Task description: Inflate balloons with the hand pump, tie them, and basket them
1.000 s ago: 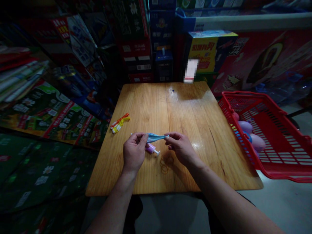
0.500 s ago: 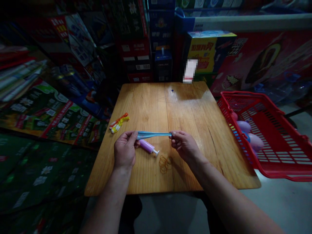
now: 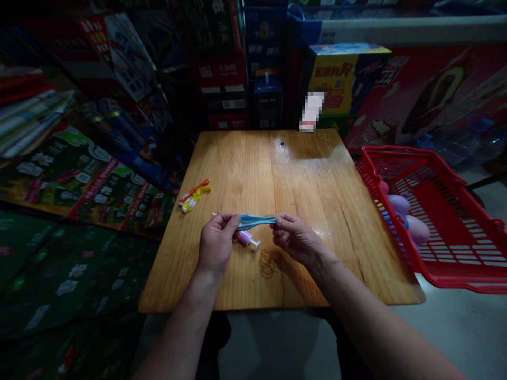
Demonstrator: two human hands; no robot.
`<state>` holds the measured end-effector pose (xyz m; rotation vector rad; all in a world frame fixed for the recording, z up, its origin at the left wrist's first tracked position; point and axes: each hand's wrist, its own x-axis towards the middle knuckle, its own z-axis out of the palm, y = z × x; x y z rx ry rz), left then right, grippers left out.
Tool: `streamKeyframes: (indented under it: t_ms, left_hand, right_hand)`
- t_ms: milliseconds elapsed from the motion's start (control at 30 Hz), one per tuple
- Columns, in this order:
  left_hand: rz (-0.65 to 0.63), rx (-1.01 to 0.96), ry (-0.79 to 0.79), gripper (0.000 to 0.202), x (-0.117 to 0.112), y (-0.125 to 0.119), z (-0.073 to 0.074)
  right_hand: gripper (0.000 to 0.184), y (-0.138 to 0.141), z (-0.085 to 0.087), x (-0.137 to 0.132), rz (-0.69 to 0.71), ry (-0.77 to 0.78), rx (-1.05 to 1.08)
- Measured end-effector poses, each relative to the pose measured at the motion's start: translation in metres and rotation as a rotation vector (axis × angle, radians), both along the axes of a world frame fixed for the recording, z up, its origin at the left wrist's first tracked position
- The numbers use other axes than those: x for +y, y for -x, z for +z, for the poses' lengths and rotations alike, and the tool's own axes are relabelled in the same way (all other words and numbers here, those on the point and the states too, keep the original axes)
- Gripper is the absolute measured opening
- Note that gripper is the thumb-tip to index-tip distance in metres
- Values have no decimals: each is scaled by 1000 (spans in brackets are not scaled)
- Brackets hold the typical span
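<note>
Through the head view, I see the blue balloon (image 3: 255, 221) stretched limp between two bare hands, above the near half of the wooden table (image 3: 245, 163). Its long axis runs left to right, almost level with the table's near edge; the wider, wrinkled part lies toward the left and the body narrows toward the right. The left hand (image 3: 216, 243) grips the wide end, thumb pressed over bent fingers, and the right hand (image 3: 297, 237) pinches the narrow end between thumb and forefinger, its other fingers curled in. From my distant seat I can't quite tell which end is the mouth, since the fingertips cover both.

Below the balloon, partly hidden by the left hand, a purple pump (image 3: 244, 237) lies slantwise, its white handle aimed right and toward the person (a bit of white tip peeks out beyond the knuckles). Just nearer to the person I see a loose cluster of rubber bands (image 3: 266, 264). By the table's left side, orange and yellow balloons (image 3: 195, 197) lie flat on a diagonal. To the right, a red basket (image 3: 467, 274) holds inflated balloons (image 3: 416, 230).
</note>
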<state>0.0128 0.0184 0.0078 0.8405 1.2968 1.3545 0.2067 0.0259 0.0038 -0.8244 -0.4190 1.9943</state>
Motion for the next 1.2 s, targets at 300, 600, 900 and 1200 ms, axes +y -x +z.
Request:
streamKeyframes:
  t_ms: [300,600,900,1200]
  left_hand:
    - [-26,-41,7,26,-2,1,1]
    - [-38,-206,56,24,2,9,-1]
    - [107,187,-108,21,1,14,5]
    - [64,63,-132,21,-8,-6,3]
  right_hand:
    - [23,1,-11,-2,159,24,269]
    - [23,5,-7,-2,203,-10,336]
    - [16,7,-2,-3,38,-111,-100]
    - [27,25,-1,-8,-13,-214,-573]
